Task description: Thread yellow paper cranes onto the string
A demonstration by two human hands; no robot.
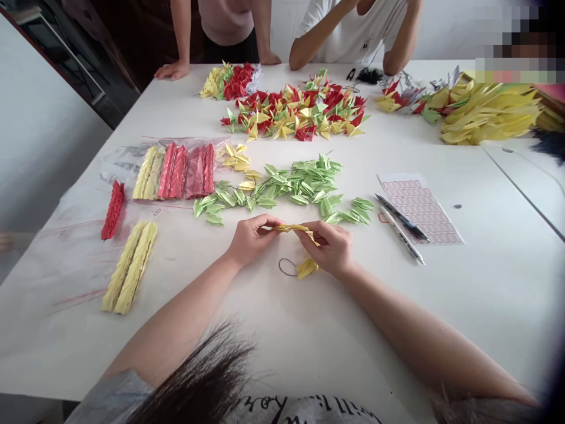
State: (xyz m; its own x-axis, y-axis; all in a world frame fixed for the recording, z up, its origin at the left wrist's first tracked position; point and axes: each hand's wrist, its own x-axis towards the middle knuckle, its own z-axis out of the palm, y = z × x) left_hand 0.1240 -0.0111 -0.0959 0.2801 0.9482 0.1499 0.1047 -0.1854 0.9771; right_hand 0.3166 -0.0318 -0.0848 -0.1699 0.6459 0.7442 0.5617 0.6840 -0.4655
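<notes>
Between my two hands a yellow folded-paper strand is stretched just above the table. My left hand pinches its left end between thumb and fingertips. The other end is in my right hand, whose fingers are curled round it. More yellow folded paper hangs or lies below my right hand, with a dark loop of cord beside it. Just beyond my hands lies a heap of green folded-paper pieces on a string, with several yellow pieces at its left.
Bagged yellow and red folded strips lie left, near a red strip and yellow strips. Paper cranes and yellow paper lie farther back. Pens rest on a sticker sheet. People stand or lean at the far edge.
</notes>
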